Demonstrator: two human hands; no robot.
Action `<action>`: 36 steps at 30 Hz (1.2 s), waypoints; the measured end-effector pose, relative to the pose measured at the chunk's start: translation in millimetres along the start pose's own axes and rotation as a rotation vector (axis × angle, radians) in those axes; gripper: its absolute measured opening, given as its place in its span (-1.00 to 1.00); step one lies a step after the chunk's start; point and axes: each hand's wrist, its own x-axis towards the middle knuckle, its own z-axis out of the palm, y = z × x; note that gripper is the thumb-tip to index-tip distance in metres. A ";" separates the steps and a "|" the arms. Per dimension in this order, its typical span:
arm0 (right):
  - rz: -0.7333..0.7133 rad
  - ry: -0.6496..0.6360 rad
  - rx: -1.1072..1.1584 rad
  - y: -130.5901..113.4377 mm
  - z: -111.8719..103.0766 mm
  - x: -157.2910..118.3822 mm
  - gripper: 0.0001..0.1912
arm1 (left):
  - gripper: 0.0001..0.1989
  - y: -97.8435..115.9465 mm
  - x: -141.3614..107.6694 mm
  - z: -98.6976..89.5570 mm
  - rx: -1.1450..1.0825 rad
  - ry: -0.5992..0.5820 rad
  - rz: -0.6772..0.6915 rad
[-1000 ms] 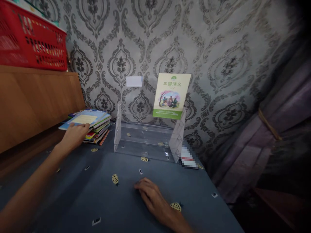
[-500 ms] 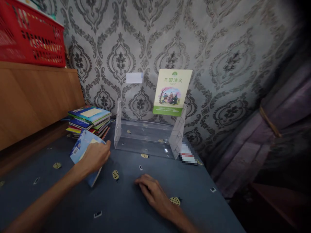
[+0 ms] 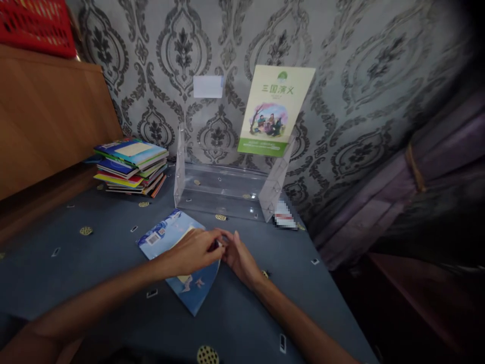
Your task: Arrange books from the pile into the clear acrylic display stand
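Observation:
A blue book (image 3: pixel 161 235) with a barcode on its cover lies tilted low over the table in front of a clear acrylic rack (image 3: pixel 223 205). My left hand (image 3: pixel 193 247) reaches across the cover and grips the book's right edge. Close against the left fingertips is my right hand (image 3: pixel 240 258), its thumb raised and apart from its curved fingers. Some right fingertips are hidden at the book's edge. On the rack's top tier, at the right, stands a pale green book (image 3: pixel 275 111) with a picture of seated figures.
A stack of books (image 3: pixel 131 167) sits at the left, beside a wooden cabinet (image 3: pixel 53 106) bearing a red basket (image 3: pixel 38 25). A blurred-out item (image 3: pixel 284 215) lies right of the rack. Beyond the table's right edge hangs a tied curtain (image 3: pixel 382 197).
My left hand has brought the blue book rightward from beside the stack. The right hand has lifted off the table and turned to meet it. The view has tilted down.

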 end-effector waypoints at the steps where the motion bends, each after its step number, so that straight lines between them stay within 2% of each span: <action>1: -0.008 0.019 0.009 -1.4 -0.8 0.0 -0.30 | -0.68 -1.5 1.5 2.8 -0.058 0.003 0.049; 5: -0.097 0.104 -0.137 -0.6 -5.4 0.3 -0.44 | -0.56 -19.2 4.1 14.7 -0.125 -0.006 0.148; 7: -0.133 0.126 -0.257 2.2 -7.5 0.5 -0.44 | -0.56 -37.3 3.2 21.9 -0.103 0.002 0.143; 10: -0.106 0.136 -0.329 4.3 -8.7 -0.7 -0.37 | -0.52 -73.5 1.2 28.7 0.014 0.050 0.083; 14: -0.082 0.165 -0.366 2.2 -7.1 -3.0 -0.36 | -0.48 -118.9 1.1 19.2 0.170 0.088 0.002; 17: -0.080 0.153 -0.369 -0.1 -6.5 -3.1 -0.36 | -0.46 -136.7 2.5 5.8 0.211 0.109 -0.033; 21: -0.094 0.168 -0.339 -3.7 -12.3 -0.8 -0.36 | -0.49 -137.4 2.8 -1.4 0.250 0.146 -0.009; 28: -0.171 0.308 -0.392 -15.3 -36.2 4.2 -0.40 | -0.51 -118.4 3.5 7.3 0.442 0.149 0.050; 36: -0.188 0.329 -0.428 -12.0 -41.2 7.6 -0.48 | -0.54 -123.0 5.7 4.8 0.447 0.204 -0.106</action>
